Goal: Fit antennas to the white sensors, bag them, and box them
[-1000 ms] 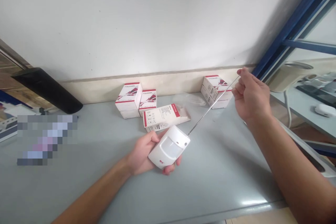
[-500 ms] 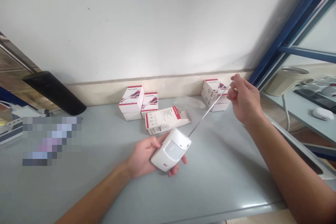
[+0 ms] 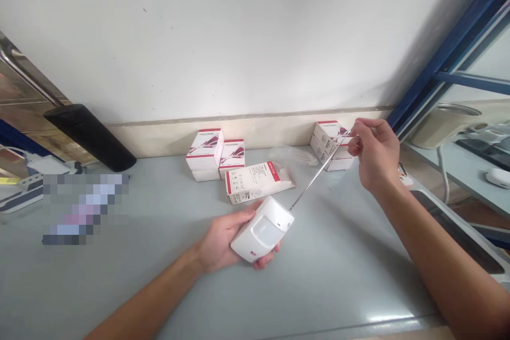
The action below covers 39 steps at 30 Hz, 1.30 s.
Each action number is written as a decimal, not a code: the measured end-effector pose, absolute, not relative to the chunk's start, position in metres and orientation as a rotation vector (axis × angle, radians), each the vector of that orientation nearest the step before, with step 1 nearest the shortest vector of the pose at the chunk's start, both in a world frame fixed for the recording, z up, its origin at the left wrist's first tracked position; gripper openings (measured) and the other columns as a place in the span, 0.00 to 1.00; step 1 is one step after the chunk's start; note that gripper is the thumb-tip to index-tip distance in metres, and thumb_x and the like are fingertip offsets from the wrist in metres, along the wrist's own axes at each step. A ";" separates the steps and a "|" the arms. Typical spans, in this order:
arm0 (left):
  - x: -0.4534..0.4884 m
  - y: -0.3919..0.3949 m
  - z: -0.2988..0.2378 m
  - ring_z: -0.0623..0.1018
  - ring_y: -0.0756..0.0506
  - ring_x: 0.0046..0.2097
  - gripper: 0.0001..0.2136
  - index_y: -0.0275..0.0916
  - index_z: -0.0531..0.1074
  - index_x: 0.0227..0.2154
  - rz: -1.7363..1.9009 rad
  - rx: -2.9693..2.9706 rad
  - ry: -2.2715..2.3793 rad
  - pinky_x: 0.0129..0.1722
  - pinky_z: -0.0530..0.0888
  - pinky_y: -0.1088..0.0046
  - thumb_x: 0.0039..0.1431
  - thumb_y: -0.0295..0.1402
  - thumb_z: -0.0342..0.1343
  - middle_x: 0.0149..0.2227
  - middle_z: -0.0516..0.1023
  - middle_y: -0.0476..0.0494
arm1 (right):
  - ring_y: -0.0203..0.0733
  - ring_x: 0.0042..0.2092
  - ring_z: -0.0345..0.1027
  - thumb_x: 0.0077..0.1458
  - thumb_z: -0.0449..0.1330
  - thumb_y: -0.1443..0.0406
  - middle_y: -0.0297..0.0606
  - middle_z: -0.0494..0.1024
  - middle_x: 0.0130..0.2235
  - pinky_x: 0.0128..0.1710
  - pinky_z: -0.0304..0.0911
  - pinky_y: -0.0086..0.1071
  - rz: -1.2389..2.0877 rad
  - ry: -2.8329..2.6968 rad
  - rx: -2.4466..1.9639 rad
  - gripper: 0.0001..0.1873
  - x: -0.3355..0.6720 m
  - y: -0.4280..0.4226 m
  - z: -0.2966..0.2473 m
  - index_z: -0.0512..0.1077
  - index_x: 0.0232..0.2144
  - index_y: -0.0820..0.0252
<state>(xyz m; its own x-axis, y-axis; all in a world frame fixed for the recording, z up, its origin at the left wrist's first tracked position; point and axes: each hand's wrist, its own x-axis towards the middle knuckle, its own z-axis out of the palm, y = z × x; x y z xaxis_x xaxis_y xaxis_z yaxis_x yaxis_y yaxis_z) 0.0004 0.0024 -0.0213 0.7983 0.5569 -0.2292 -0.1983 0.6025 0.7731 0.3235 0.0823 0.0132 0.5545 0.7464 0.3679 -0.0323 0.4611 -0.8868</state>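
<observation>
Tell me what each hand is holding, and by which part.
The left hand cradles the white motion sensor by its body, from below. The right hand pinches the sensor's metal antenna near its tip.

This looks like an office or small electronics workroom: a grey laminate counter against a white wall, printed product cartons on top — with a power strip and a blue metal window frame nearby.
</observation>
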 end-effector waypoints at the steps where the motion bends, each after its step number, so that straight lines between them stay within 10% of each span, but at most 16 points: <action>1: 0.000 0.002 -0.022 0.76 0.42 0.28 0.18 0.35 0.69 0.49 0.469 0.816 0.482 0.31 0.65 0.66 0.72 0.43 0.41 0.37 0.80 0.31 | 0.29 0.23 0.58 0.52 0.71 0.63 0.29 0.73 0.31 0.21 0.52 0.28 0.545 -0.883 -0.983 0.10 0.320 0.081 0.013 0.73 0.33 0.55; 39: -0.006 0.004 -0.019 0.73 0.42 0.30 0.21 0.32 0.71 0.53 0.607 0.600 0.413 0.32 0.60 0.66 0.68 0.41 0.44 0.39 0.77 0.29 | 0.35 0.28 0.61 0.61 0.65 0.59 0.31 0.74 0.31 0.28 0.56 0.32 0.931 -1.273 -1.036 0.08 0.238 0.033 -0.015 0.72 0.35 0.54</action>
